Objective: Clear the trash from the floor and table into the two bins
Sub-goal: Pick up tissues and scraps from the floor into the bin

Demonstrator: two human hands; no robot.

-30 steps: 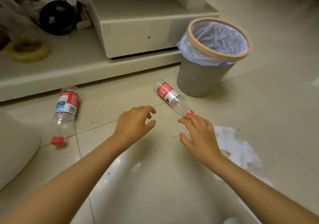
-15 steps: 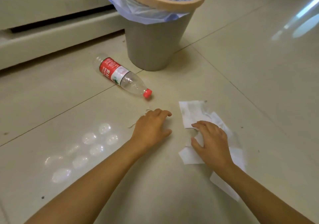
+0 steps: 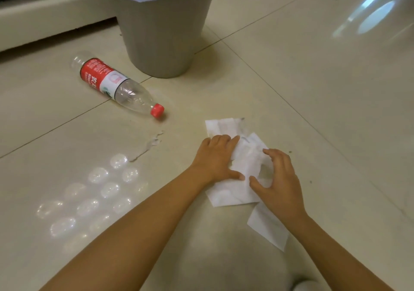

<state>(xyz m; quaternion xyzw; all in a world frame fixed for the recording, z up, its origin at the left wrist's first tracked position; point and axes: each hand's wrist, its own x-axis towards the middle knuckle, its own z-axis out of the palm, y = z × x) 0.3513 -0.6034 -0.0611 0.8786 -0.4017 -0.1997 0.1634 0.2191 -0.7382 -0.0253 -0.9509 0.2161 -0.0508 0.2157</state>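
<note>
Tissue [image 3: 240, 167] lies flat on the floor [image 3: 313, 88] near the bin [image 3: 161, 39], left hand [image 3: 215, 158] pressing it, right hand [image 3: 280, 178] clawed half-open and gripping nothing, so a sloppy scrunch could tear it or leave bits behind.

One clear plastic bottle [image 3: 116, 85] with a red cap lies on the floor. One grey bin [image 3: 163, 37] with a plastic liner stands there. White tissue sheets [image 3: 242, 167] number perhaps three, overlapping too much to be sure. Two bare hands show: left hand [image 3: 216, 158], right hand [image 3: 281, 183].
</note>
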